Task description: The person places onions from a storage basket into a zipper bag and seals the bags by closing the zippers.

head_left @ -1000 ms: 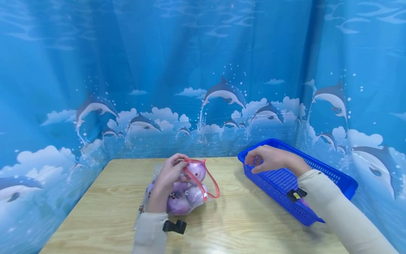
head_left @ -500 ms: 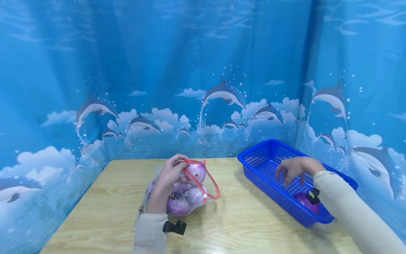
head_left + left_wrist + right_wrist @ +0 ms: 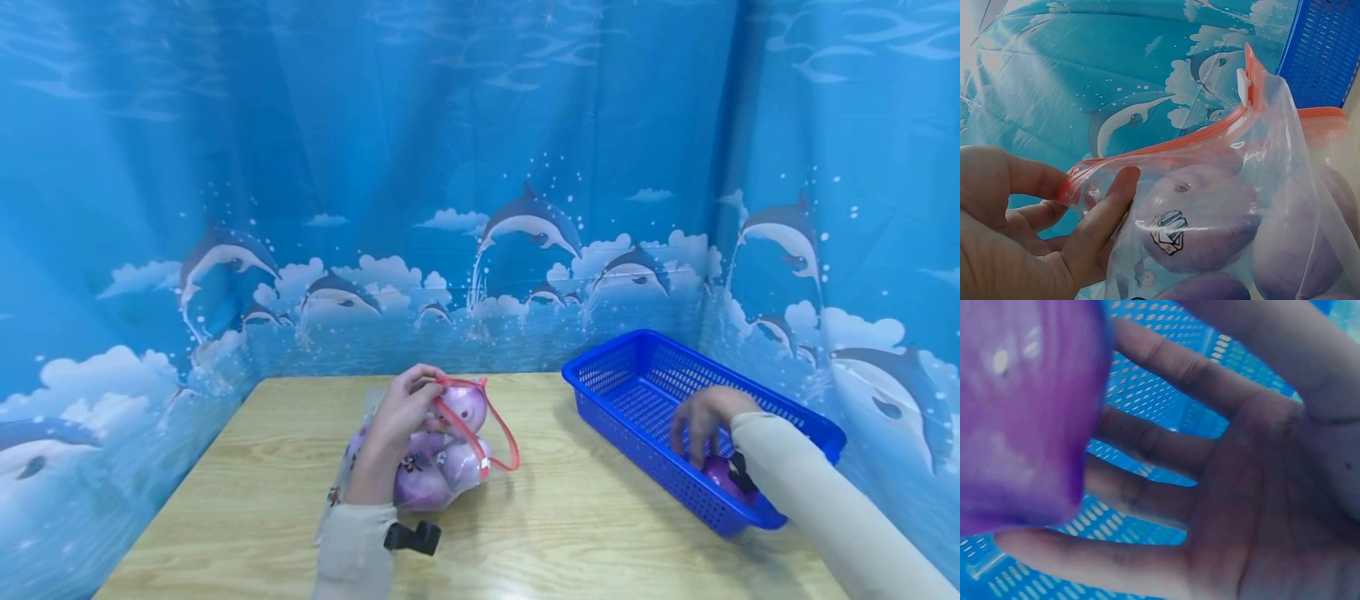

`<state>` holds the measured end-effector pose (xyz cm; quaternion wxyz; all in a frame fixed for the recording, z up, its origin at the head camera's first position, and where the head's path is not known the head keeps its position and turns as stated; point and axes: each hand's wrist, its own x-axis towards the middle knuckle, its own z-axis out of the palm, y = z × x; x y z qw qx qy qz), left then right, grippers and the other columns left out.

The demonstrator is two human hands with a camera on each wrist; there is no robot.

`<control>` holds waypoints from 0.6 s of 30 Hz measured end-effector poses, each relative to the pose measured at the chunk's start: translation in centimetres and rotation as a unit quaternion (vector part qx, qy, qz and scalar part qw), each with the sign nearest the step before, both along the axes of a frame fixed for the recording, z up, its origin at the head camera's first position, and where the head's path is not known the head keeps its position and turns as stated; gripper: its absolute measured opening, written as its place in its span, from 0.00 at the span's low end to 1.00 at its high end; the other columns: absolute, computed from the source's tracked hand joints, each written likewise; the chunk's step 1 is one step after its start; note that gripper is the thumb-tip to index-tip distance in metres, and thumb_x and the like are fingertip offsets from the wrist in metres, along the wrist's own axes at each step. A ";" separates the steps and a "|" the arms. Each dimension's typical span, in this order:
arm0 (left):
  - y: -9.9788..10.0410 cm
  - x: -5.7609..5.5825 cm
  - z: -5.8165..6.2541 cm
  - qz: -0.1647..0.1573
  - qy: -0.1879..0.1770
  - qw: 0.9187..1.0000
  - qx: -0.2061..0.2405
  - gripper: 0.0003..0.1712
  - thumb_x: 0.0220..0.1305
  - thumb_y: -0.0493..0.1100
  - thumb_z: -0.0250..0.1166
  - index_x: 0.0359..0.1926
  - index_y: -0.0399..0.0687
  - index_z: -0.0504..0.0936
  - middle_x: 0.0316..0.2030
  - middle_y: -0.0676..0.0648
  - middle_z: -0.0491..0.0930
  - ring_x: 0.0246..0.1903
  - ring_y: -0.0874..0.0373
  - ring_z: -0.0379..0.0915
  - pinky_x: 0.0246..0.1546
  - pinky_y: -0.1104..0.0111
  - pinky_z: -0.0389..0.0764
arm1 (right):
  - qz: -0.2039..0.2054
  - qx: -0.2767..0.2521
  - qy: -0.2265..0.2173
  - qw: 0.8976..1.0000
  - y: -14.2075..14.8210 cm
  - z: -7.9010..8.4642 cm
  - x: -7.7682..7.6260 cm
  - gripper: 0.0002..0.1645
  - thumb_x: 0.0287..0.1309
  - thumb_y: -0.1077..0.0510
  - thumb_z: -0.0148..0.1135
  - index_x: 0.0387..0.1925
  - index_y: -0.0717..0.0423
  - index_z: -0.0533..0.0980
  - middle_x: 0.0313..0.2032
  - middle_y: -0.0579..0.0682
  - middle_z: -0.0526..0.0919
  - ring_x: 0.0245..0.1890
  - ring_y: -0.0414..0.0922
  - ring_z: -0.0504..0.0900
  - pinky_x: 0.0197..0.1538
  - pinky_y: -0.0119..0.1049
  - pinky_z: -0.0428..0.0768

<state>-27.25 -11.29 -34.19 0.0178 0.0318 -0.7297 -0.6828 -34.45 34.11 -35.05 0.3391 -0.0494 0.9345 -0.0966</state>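
My left hand [image 3: 405, 408] pinches the edge of a clear zip bag [image 3: 465, 431] with a red closure, between thumb and fingers in the left wrist view. The bag's mouth gapes, and several purple onions [image 3: 423, 487] lie inside. At the right stands a blue perforated basket [image 3: 637, 446]. Reaching down into it, my right hand [image 3: 708, 414] is beside a single purple onion [image 3: 722, 475] at the near end. In the right wrist view, the spread fingers [image 3: 1141, 440] extend past the onion [image 3: 1029, 412], with a gap between palm and onion.
Wooden tabletop [image 3: 555, 517] lies between the bag and the basket. A blue curtain [image 3: 420, 208] printed with dolphins hangs behind and at both sides. Black camera mounts [image 3: 412, 537] sit on both wrists.
My right hand has moved from above the basket's left rim rightward and down into it, to the onion at its near end. The left hand and the bag stay nearly still.
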 end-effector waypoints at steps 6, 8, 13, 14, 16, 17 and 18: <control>0.0 0.0 0.0 -0.001 0.003 1.000 0.001 0.08 0.75 0.35 0.55 0.50 0.42 0.80 0.49 0.38 0.81 0.27 0.57 0.76 0.26 0.69 0.85 | 0.019 0.023 -0.034 0.999 0.5 -0.6 -0.5 0.17 0.50 0.61 0.75 0.44 0.46 0.83 0.43 0.54 0.82 0.44 0.54 0.83 0.50 0.53 0.87; 0.0 0.0 0.0 -0.001 0.003 1.000 0.001 0.08 0.75 0.35 0.56 0.50 0.42 0.80 0.49 0.38 0.81 0.27 0.57 0.76 0.26 0.69 0.85 | 0.030 0.034 -0.041 0.998 0.6 -0.8 -0.6 0.17 0.50 0.61 0.75 0.43 0.46 0.84 0.43 0.53 0.82 0.43 0.53 0.84 0.50 0.50 0.88; 0.0 0.0 0.1 0.000 0.002 1.000 0.000 0.08 0.75 0.35 0.56 0.50 0.43 0.80 0.49 0.38 0.81 0.27 0.57 0.76 0.26 0.69 0.85 | 0.043 0.042 -0.041 0.997 0.7 -1.0 -0.7 0.15 0.51 0.61 0.74 0.41 0.43 0.85 0.42 0.51 0.83 0.42 0.52 0.85 0.49 0.51 0.88; 0.0 0.0 0.1 0.000 0.001 1.000 0.000 0.08 0.75 0.35 0.56 0.50 0.43 0.80 0.49 0.38 0.81 0.27 0.57 0.76 0.26 0.69 0.85 | 0.042 0.035 -0.040 0.998 0.7 -0.9 -0.6 0.15 0.51 0.61 0.74 0.42 0.43 0.85 0.41 0.51 0.84 0.42 0.52 0.85 0.50 0.51 0.88; 0.0 0.0 0.1 0.000 -0.001 1.000 -0.001 0.08 0.75 0.35 0.56 0.50 0.43 0.80 0.49 0.38 0.81 0.27 0.57 0.76 0.26 0.70 0.85 | 0.032 0.017 -0.035 0.999 0.9 -0.8 -0.5 0.15 0.50 0.62 0.73 0.41 0.44 0.85 0.40 0.52 0.84 0.41 0.53 0.84 0.48 0.53 0.88; 0.0 0.0 0.1 0.000 -0.001 1.000 -0.002 0.09 0.75 0.36 0.56 0.50 0.43 0.80 0.50 0.38 0.81 0.27 0.58 0.76 0.26 0.70 0.84 | 0.025 0.002 -0.034 0.999 1.0 -0.7 -0.4 0.15 0.50 0.62 0.73 0.41 0.46 0.85 0.40 0.52 0.85 0.42 0.52 0.84 0.48 0.53 0.87; 0.0 0.1 0.1 0.000 -0.002 1.000 -0.002 0.09 0.75 0.36 0.56 0.50 0.43 0.80 0.50 0.38 0.81 0.27 0.58 0.76 0.26 0.70 0.84 | 0.016 -0.016 -0.035 0.999 1.1 -0.6 -0.4 0.16 0.50 0.64 0.72 0.42 0.48 0.85 0.39 0.52 0.85 0.41 0.52 0.84 0.47 0.53 0.88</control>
